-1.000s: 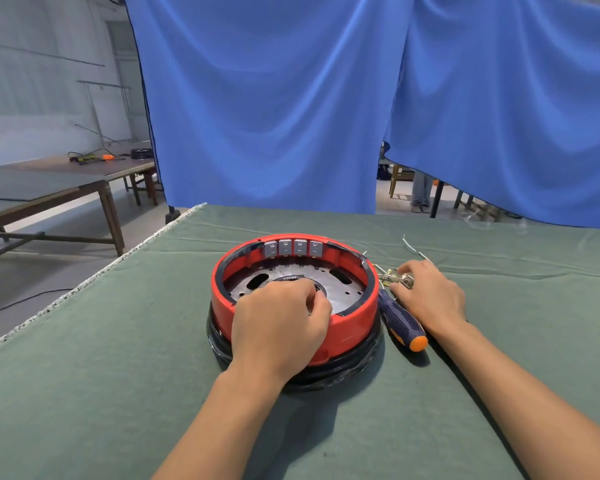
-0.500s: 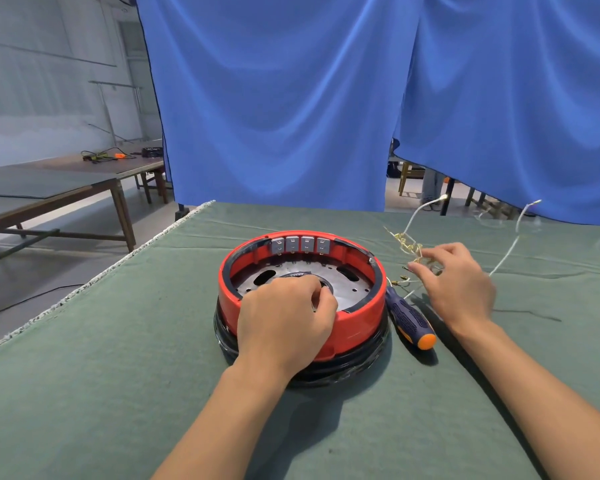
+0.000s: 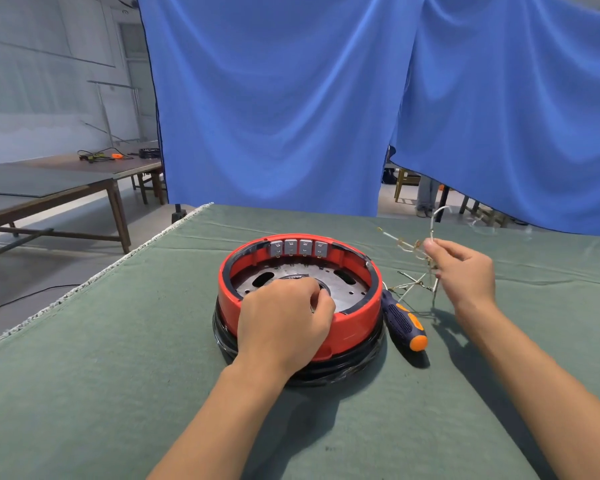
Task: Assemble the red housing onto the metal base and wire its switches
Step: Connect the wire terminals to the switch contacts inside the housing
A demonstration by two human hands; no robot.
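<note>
Left hand point(image 3: 286, 322) rests on the near rim of the red housing point(image 3: 357, 322), fingers curled over its edge and steadying it; whether they hold anything is hidden. Inside the ring lies the metal base point(image 3: 340, 282), with four grey switches point(image 3: 298, 247) on the wall beyond that hand. A screwdriver point(image 3: 403, 322) lies between the hands. Right hand point(image 3: 465, 271) pinches a lifted tangle of wires point(image 3: 418, 268). Wiring seems underway; next, untangle one lead and carry it to a switch terminal.

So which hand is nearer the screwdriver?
Right. The right hand is lifted just behind the screwdriver, pinching wires; the left hand rests across the red housing.
</note>
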